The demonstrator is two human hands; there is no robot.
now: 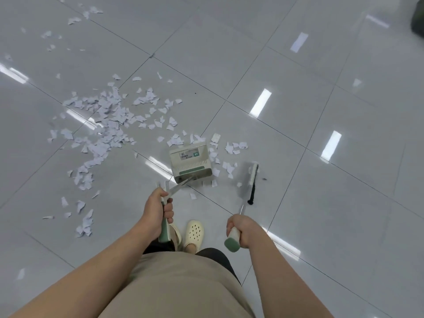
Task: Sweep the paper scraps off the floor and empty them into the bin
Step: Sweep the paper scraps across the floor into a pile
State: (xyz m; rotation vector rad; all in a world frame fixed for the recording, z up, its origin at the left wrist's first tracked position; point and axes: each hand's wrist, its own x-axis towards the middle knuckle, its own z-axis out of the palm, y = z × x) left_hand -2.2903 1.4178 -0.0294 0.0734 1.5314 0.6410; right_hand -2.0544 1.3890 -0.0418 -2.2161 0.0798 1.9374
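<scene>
The fingers [169, 211] of the left hand [156, 210] are curled tight round the green-and-white grip of the dustpan handle [164, 228], and the right hand [241, 229] is fisted just as firmly on the broom handle [232, 237], thumb on top. Nothing loose in either grip, and both tools point away from the person's feet.

Out from the left hand, a metal shaft runs forward to the dustpan [190, 162], sitting on the floor [298, 180] with its back to the camera. Out from the right, the broom head [252, 183] hangs to the pan's right, blurred, black bristles facing right.

The paper scraps [107, 120] are mostly a thick heap on the tiles up and left of the pan, with a smaller scatter beside the pan and more strays near the left foot. No bin can be identified in view.

For a clean job, the pan's mouth probably wants turning toward the heap, lip flat on the tile, left hand pinning it down. Short, low strokes should suit paper this light; a hard flick would likely send it skating across the glossy floor.

There is a label on the pan's back with a small green logo and a line of print, too small to read.
</scene>
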